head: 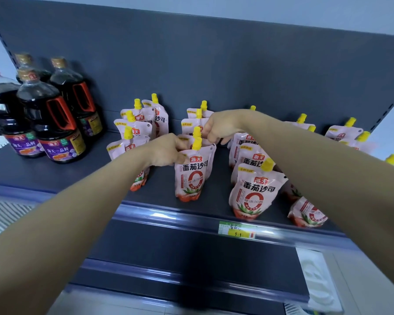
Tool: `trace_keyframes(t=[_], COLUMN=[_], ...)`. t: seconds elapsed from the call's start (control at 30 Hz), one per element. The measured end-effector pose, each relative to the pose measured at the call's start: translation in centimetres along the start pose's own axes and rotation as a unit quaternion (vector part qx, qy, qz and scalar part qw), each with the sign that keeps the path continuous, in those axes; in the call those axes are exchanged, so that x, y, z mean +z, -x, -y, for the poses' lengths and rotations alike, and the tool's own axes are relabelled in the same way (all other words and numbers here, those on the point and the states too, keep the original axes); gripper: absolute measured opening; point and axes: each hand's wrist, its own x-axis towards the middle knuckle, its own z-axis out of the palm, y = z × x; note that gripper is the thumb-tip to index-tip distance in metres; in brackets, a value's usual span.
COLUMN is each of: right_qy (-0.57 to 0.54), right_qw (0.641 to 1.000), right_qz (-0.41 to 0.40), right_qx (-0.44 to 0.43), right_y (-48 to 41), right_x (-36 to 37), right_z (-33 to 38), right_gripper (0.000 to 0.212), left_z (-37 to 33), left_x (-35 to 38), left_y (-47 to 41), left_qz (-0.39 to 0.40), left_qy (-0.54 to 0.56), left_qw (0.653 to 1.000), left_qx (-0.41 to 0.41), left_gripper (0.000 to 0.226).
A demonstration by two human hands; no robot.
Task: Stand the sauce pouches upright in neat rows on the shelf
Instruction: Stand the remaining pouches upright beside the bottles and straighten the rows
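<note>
Left hand (166,151) pinches the top corner of the front tomato sauce pouch (191,176). Right hand (218,128), fingers curled, grips the top of the rear pouch (210,153) at 1 o'clock. Judged soft, light and prone to slumping; hold at the stiff yellow spout (197,144). Long axis upright, spout uppermost, print facing 6 o'clock, standing mid-shelf (55,169); soy sauce bottles (50,123) at 9 o'clock

shelf (32,173) | sauce pouches (253,196) upright in rows | dark bottles (52,123) left | front-right pouch (307,214) perhaps leaning
</note>
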Motion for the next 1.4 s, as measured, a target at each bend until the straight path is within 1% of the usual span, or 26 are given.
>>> trace_keyframes(t=[0.03, 0.1, 0.13, 0.2, 0.3, 0.37, 0.4, 0.57, 0.63, 0.77, 0.87, 1.0, 1.2, 1.4], right_qy=[-0.007, -0.014, -0.015, -0.016, -0.008, 0.004, 0.005, -0.013, -0.023, -0.044, -0.036, -0.034, -0.034, -0.065], right_qw=[1.0, 1.0, 1.0, 1.0, 1.0, 1.0, 1.0, 1.0, 1.0, 0.999, 0.999, 0.998, 0.992, 0.988], right_qz=[0.0, -0.001, -0.004, 0.0, 0.007, 0.001, -0.004, -0.011, -0.006, -0.008, -0.028, -0.032, -0.107, -0.115], right_qx=[-0.004, -0.009, -0.015, -0.023, -0.022, -0.016, -0.014, -0.003, 0.002, 0.014, 0.02, 0.034, 0.065, 0.074], right_y=[-0.2, -0.6, -0.8, -1.3, -1.9, -2.1, -2.1, -2.1, -1.8, -1.5, -1.2, -0.4, 0.5, 0.3], right_x=[0.0, 0.0, 0.0, 0.2, 0.5, 0.7, 0.8, 1.1, 1.1, 1.2, 1.4, 1.8, 1.9, 2.2], right_z=[-0.1, -0.1, 0.0, -0.1, -0.1, 0.0, 0.1, 0.2, 0.4, 0.9, 1.0, 0.8, 0.9, 1.0], right_gripper=[0.028, 0.01, 0.007, 0.011, 0.01, 0.017, 0.02, 0.015, 0.014, 0.019, 0.018, 0.029, 0.029, 0.031], left_z=[0.2, 0.3, 0.4, 0.5, 0.5, 0.6, 0.6, 0.5, 0.6, 1.5, 2.1, 2.1, 1.9, 1.8], left_x=[-0.1, -0.4, -0.6, -0.8, -1.1, -1.4, -1.5, -1.7, -1.7, -1.2, -1.1, -1.1, -1.3, -1.4], left_y=[-0.2, -0.3, -0.3, -0.2, 0.2, 0.4, 0.4, 0.3, 0.3, 0.1, -0.1, -0.4, -0.5, -0.4], left_qz=[0.0, 0.008, 0.013, 0.03, 0.072, 0.094, 0.096, 0.111, 0.115, 0.121, 0.121, 0.129, 0.143, 0.151], left_qy=[0.011, 0.002, -0.007, -0.016, -0.005, 0.001, 0.004, 0.021, 0.012, -0.016, -0.012, -0.023, -0.036, -0.048], left_qw=[1.0, 1.0, 1.0, 0.999, 0.997, 0.995, 0.994, 0.993, 0.992, 0.992, 0.992, 0.991, 0.989, 0.987], left_qx=[-0.011, -0.021, -0.023, -0.032, -0.039, -0.045, -0.048, -0.046, -0.043, -0.04, -0.025, -0.011, 0.005, 0.01], left_gripper=[0.027, 0.01, 0.009, 0.009, 0.015, 0.019, 0.021, 0.016, 0.019, 0.025, 0.022, 0.02, 0.018, 0.023])
